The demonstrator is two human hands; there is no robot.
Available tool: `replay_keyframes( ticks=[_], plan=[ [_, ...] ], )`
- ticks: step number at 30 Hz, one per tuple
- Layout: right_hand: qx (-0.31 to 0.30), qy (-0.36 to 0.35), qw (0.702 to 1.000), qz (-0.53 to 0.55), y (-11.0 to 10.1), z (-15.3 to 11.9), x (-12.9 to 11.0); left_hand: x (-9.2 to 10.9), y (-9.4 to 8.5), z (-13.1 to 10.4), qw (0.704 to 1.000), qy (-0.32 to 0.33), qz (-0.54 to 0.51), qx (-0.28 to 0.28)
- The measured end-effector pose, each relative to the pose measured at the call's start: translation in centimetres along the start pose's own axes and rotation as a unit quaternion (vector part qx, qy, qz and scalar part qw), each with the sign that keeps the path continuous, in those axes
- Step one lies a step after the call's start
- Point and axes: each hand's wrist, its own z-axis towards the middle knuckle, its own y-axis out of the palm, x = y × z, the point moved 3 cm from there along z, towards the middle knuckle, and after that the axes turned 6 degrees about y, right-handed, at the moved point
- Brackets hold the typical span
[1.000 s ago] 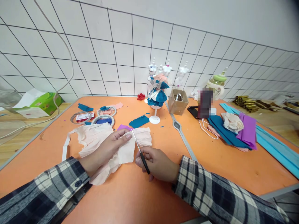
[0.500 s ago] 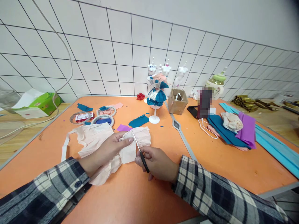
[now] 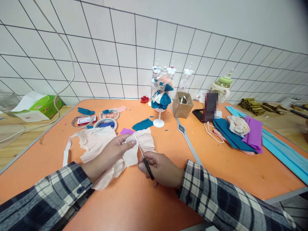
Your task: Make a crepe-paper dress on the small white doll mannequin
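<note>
Scissors [image 3: 148, 168] sit in our right hand [image 3: 161, 167], its fingers curled around the black handle, with the blades angled forward, away from us, over the pale pink paper [image 3: 130, 156]. How far the blades are parted, we cannot tell. Our left hand [image 3: 115, 148] pinches that paper, thumb on top and fingers beneath, just beside the blades; we judge this close grip steadies the thin, limp sheet where the metal meets it. The paper spreads over the near middle of the orange table [image 3: 216, 173], most of it draped under and around our left hand, which probably leaves our right hand room to work.

Beyond our hands lie a purple scrap [image 3: 126, 131] and a blue scrap [image 3: 142, 124], with tape rolls [image 3: 115, 124] to the left. Farther back, a dress form [image 3: 162, 103] in ruffled blue and white stands upright on its white base, apparently so that its layers hang free.
</note>
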Motion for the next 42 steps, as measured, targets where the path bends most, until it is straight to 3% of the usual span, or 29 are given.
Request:
replay_keyframes(
  ticks=[19,29,36,42],
  plan=[
    [-0.002,-0.004,1.0,0.01,0.0,0.3,0.5,-0.5,-0.4,0.1,0.999,-0.011,-0.044,-0.012],
    [-0.005,-0.003,1.0,0.015,0.1,0.2,0.2,0.5,0.3,-0.5,0.999,-0.029,-0.033,0.003],
    [-0.009,0.0,1.0,0.012,0.1,0.1,0.3,-0.1,-0.1,-0.3,0.999,-0.022,-0.034,-0.01],
    [-0.006,-0.01,1.0,0.012,0.1,0.2,0.4,-0.4,0.1,-0.5,0.996,-0.049,-0.046,-0.054]
  ],
)
